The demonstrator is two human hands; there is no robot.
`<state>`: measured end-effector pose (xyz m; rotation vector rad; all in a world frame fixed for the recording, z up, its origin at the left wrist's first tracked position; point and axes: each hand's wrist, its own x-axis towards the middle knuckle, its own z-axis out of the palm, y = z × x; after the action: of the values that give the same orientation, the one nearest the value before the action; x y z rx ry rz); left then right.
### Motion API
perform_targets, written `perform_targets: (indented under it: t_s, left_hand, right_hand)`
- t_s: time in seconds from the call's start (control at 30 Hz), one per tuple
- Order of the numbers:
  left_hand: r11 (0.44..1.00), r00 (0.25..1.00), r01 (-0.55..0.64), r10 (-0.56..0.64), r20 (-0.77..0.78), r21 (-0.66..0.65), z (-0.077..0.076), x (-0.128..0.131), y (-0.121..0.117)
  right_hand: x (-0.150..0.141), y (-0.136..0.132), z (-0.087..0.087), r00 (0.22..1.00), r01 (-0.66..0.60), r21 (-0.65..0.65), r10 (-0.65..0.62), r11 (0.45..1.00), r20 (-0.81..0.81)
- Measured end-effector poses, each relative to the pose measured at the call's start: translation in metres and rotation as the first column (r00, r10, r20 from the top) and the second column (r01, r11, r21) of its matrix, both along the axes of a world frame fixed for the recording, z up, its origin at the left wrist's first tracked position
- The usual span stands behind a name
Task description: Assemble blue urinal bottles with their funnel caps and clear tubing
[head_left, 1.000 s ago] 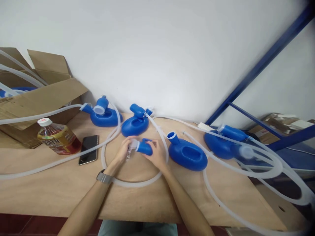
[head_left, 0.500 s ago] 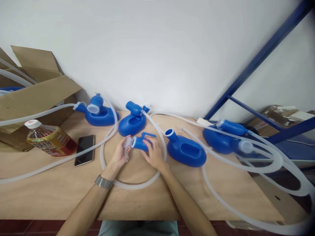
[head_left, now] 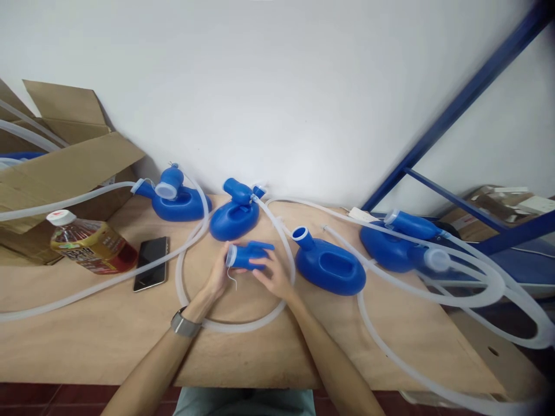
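Note:
My right hand (head_left: pixel 276 276) grips a blue plastic urinal head (head_left: pixel 245 257), a short wide tube with a thin side arm, by its right end. My left hand (head_left: pixel 219 273) is closed round the translucent white cap (head_left: pixel 229 256), which sits against the tube's wide left mouth. A thin white cord (head_left: pixel 235 281) dangles beneath the cap. Whether the cap is fully seated, I cannot tell. Just right of my hands lies a blue urinal bottle (head_left: pixel 332 268) with its neck uncovered. Behind them, another blue bottle (head_left: pixel 234 221) has a blue head resting on top.
A clear hose (head_left: pixel 243 328) loops on the table under my forearms. Leftward are a phone (head_left: pixel 151 263), a tea bottle (head_left: pixel 93 245), a further blue urinal bottle (head_left: pixel 182 207) and a cardboard box (head_left: pixel 69 167). Bottle and hoses at right (head_left: pixel 385 248) lie near a blue metal frame (head_left: pixel 455 104).
My left hand has brought the cap from beside the tube up against its mouth. The urinal head has turned slightly, its side arm now lying along the top.

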<state>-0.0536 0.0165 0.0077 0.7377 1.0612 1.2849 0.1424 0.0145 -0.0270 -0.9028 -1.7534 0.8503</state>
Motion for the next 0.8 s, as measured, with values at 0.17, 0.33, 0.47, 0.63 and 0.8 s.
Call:
perform_targets:
  t_s: [0.17, 0.33, 0.47, 0.63, 0.8]
  left_hand:
    - [0.998, 0.998, -0.009, 0.013, -0.055, 0.067, 0.002, -0.002, 0.0]
    - [0.995, 0.995, 0.028, -0.019, -0.096, 0.094, 0.001, 0.001, -0.001]
    - [0.99, 0.985, 0.099, -0.083, -0.151, 0.097, 0.002, -0.001, -0.004]
    - [0.988, 0.98, 0.137, -0.126, -0.151, 0.066, 0.002, -0.002, -0.006]
    - [0.987, 0.979, 0.158, -0.159, -0.131, -0.017, -0.002, -0.007, -0.005]
  right_hand:
    - [0.009, 0.009, -0.003, 0.972, 0.01, -0.223, -0.062, 0.975, -0.226]
    - [0.005, 0.004, -0.01, 0.984, -0.063, -0.298, 0.009, 0.952, -0.177]
    - [-0.001, -0.004, -0.004, 0.99, -0.099, -0.262, 0.067, 0.96, -0.127]
    - [-0.001, -0.01, 0.01, 0.982, -0.164, 0.045, 0.159, 0.985, 0.1]
    - [0.004, -0.014, 0.01, 0.935, -0.186, 0.295, 0.076, 0.937, 0.347]
